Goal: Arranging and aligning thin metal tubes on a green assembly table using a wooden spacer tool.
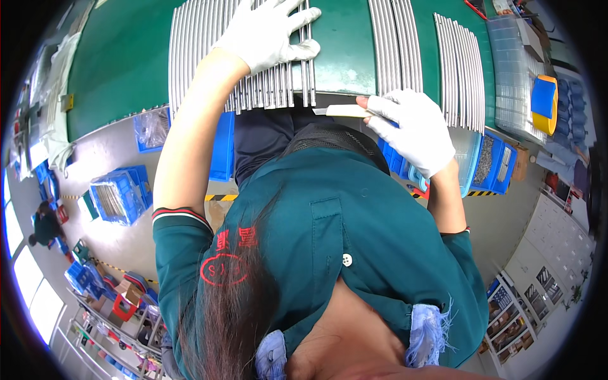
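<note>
Left hand (269, 31) lies fingers spread on metal rods (209, 50) – right hand (411, 130), beside them, pinches a flat stick (342, 111); nudged rods could roll off.

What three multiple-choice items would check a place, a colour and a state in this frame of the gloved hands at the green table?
1. Where does the left hand rest?
A. Flat on the nearest batch of metal rods
B. Inside a blue bin
C. On the yellow tape roll

2. What colour are the gloves on both hands?
A. Black
B. White
C. Orange

3. What is the state of the right hand?
A. Open and empty
B. Resting on the rods
C. Closed on a flat pale strip at the edge of the green table

Answers: 1 A, the spread fingers lie across the rod batch; 2 B, both gloves show white; 3 C, thumb and fingers grip the strip, whose end juts toward the left hand.
</note>
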`<state>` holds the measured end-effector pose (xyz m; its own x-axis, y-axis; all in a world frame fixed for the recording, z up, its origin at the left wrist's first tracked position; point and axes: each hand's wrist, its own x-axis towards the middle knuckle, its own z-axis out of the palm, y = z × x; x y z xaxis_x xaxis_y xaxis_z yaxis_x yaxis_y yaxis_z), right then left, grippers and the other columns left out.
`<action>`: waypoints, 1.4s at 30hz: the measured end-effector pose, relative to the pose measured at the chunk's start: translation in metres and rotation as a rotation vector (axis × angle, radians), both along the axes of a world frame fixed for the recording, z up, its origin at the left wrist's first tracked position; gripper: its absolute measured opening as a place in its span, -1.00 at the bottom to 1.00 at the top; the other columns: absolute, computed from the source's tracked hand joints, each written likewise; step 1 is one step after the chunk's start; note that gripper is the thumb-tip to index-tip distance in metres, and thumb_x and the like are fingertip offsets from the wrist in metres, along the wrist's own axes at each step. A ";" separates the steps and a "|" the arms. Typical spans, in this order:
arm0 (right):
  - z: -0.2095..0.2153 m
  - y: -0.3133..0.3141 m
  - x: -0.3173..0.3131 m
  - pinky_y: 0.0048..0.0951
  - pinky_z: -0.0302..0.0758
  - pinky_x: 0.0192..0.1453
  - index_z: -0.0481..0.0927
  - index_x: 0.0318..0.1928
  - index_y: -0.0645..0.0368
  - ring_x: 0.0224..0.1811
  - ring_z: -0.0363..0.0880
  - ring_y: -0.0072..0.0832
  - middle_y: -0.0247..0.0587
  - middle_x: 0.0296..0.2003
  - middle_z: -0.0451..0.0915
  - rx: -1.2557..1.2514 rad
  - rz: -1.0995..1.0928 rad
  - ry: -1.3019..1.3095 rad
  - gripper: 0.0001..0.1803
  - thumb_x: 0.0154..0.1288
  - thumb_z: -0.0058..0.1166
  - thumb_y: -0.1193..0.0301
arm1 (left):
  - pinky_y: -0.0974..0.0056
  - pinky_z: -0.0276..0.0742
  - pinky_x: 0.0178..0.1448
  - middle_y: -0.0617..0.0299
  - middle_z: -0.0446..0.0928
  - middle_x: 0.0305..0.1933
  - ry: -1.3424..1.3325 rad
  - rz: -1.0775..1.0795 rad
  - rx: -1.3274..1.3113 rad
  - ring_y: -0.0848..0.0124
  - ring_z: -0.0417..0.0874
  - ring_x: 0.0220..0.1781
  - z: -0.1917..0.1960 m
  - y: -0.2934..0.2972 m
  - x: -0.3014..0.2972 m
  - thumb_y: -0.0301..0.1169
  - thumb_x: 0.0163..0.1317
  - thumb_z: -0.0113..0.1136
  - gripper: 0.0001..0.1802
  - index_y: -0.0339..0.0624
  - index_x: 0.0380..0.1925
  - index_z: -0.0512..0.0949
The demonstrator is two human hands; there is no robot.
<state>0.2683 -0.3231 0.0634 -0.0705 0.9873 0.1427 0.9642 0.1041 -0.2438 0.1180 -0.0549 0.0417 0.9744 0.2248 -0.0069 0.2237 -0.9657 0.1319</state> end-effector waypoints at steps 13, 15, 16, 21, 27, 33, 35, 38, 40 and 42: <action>0.012 0.016 -0.015 -0.29 0.51 -0.25 0.77 0.01 -0.11 -0.33 0.58 -0.32 -0.33 -0.39 0.61 0.060 -0.150 -0.089 -0.72 0.29 0.31 0.26 | -0.22 0.06 0.60 -0.13 0.40 0.44 0.055 0.029 -0.043 0.01 0.35 0.52 0.010 -0.003 0.002 0.27 0.32 0.05 -0.16 -0.13 0.38 0.46; 0.011 0.016 -0.014 -0.29 0.51 -0.26 0.77 0.01 -0.13 -0.33 0.58 -0.32 -0.33 -0.38 0.62 0.092 -0.147 -0.070 -0.72 0.29 0.32 0.26 | -0.19 0.11 0.57 -0.11 0.44 0.39 0.098 0.013 -0.019 0.03 0.39 0.46 0.014 -0.003 0.003 0.26 0.31 0.05 -0.17 -0.13 0.35 0.48; 0.011 0.015 -0.012 -0.29 0.51 -0.26 0.78 0.00 -0.14 -0.32 0.59 -0.33 -0.34 -0.37 0.63 0.124 -0.145 -0.052 -0.73 0.28 0.32 0.26 | -0.19 0.11 0.57 -0.11 0.44 0.39 0.097 0.013 -0.019 0.03 0.39 0.46 0.014 -0.003 0.003 0.26 0.31 0.05 -0.17 -0.13 0.35 0.48; 0.003 0.008 -0.011 -0.30 0.51 -0.24 0.78 -0.02 -0.12 -0.31 0.59 -0.35 -0.36 -0.36 0.64 0.104 -0.053 -0.042 -0.74 0.28 0.32 0.26 | -0.19 0.12 0.55 -0.10 0.44 0.37 0.066 -0.002 -0.011 0.02 0.40 0.44 0.011 -0.002 0.005 0.26 0.31 0.04 -0.18 -0.14 0.33 0.50; 0.002 0.006 -0.011 -0.30 0.52 -0.24 0.78 -0.02 -0.08 -0.31 0.58 -0.36 -0.35 -0.37 0.61 0.103 0.008 -0.038 -0.74 0.30 0.31 0.27 | -0.21 0.05 0.61 -0.14 0.34 0.51 0.109 0.012 0.025 -0.06 0.31 0.55 0.006 -0.007 0.010 0.28 0.33 0.02 -0.14 -0.12 0.41 0.44; -0.001 0.006 -0.009 -0.31 0.52 -0.25 0.78 -0.02 -0.05 -0.32 0.58 -0.36 -0.34 -0.39 0.61 0.084 -0.005 -0.050 -0.75 0.31 0.30 0.26 | -0.24 -0.04 0.66 -0.17 0.29 0.54 0.080 0.043 -0.082 -0.10 0.25 0.59 0.004 -0.008 0.010 0.28 0.35 0.01 -0.14 -0.11 0.43 0.42; 0.001 0.007 -0.009 -0.31 0.52 -0.25 0.78 -0.02 -0.06 -0.32 0.58 -0.36 -0.33 -0.39 0.61 0.064 -0.009 -0.050 -0.75 0.31 0.30 0.26 | -0.24 -0.04 0.66 -0.17 0.30 0.54 0.028 0.034 -0.072 -0.10 0.25 0.59 -0.009 -0.004 0.007 0.28 0.35 0.01 -0.14 -0.11 0.43 0.42; 0.007 0.013 -0.014 -0.30 0.51 -0.26 0.78 -0.01 -0.07 -0.33 0.58 -0.35 -0.32 -0.39 0.61 0.072 -0.053 -0.054 -0.74 0.31 0.30 0.25 | -0.23 -0.03 0.66 -0.17 0.30 0.54 -0.027 0.021 -0.068 -0.09 0.25 0.59 -0.017 -0.002 0.006 0.27 0.35 0.01 -0.14 -0.12 0.43 0.42; 0.011 0.018 -0.016 -0.30 0.50 -0.26 0.78 0.01 -0.08 -0.33 0.58 -0.36 -0.32 -0.39 0.62 0.095 -0.129 -0.082 -0.72 0.30 0.31 0.25 | -0.23 -0.03 0.66 -0.16 0.30 0.54 -0.029 0.022 -0.073 -0.08 0.26 0.59 -0.011 -0.004 0.006 0.27 0.36 0.01 -0.15 -0.12 0.44 0.41; 0.013 0.018 -0.012 -0.30 0.50 -0.26 0.78 0.01 -0.08 -0.33 0.58 -0.36 -0.33 -0.38 0.62 0.101 -0.148 -0.080 -0.71 0.29 0.31 0.26 | -0.23 -0.02 0.65 -0.16 0.30 0.54 0.082 0.046 -0.093 -0.08 0.26 0.59 0.007 -0.010 0.010 0.27 0.36 0.00 -0.15 -0.12 0.44 0.41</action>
